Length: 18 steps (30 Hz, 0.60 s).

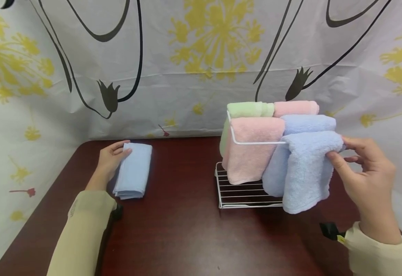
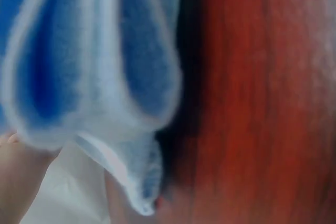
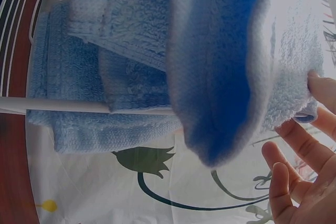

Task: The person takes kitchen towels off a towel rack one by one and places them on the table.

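Note:
A folded light blue towel lies on the left part of the table, its folded layers seen up close in the left wrist view. At its upper left edge my left hand pinches it, thumb on top. Over the front bar of a white wire rack hangs another light blue towel. My right hand pinches this one by its upper right corner, thumb at the front. In the right wrist view, the towel's loose fold hides part of the rack bar.
A pink towel and a second blue towel hang on the rack beside and behind the front one. Farther back are a green towel and another pink towel. A patterned white curtain borders the dark wooden table.

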Tool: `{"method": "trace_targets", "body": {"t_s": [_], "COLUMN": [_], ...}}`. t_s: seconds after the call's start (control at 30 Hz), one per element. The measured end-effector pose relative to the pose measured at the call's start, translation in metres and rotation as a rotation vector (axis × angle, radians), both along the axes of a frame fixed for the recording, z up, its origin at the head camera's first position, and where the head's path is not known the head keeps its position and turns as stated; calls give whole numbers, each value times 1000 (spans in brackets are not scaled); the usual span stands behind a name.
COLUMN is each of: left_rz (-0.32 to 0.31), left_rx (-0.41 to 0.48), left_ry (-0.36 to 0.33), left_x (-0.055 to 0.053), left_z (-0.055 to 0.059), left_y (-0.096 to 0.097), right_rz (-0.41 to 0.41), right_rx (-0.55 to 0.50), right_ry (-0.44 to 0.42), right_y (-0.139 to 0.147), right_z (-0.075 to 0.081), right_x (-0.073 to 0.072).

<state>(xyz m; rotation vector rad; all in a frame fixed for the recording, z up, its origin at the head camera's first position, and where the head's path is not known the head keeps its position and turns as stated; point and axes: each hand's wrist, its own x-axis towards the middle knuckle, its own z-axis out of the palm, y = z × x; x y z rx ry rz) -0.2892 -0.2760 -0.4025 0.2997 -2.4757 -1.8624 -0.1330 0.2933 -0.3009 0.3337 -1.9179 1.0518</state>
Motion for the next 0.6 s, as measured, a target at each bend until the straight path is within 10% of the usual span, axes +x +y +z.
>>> {"method": "trace_targets", "body": {"t_s": [0.6], "left_rz": [-190], "left_rx": [-103], "left_ry": [-93], "left_x": [-10], "left_z": [-11], "left_y": [-9], "right_rz": [-1], "right_rx": [20], "right_ry": [13], "right_y": [1], "right_z": [-2], "right_x": [0]}}
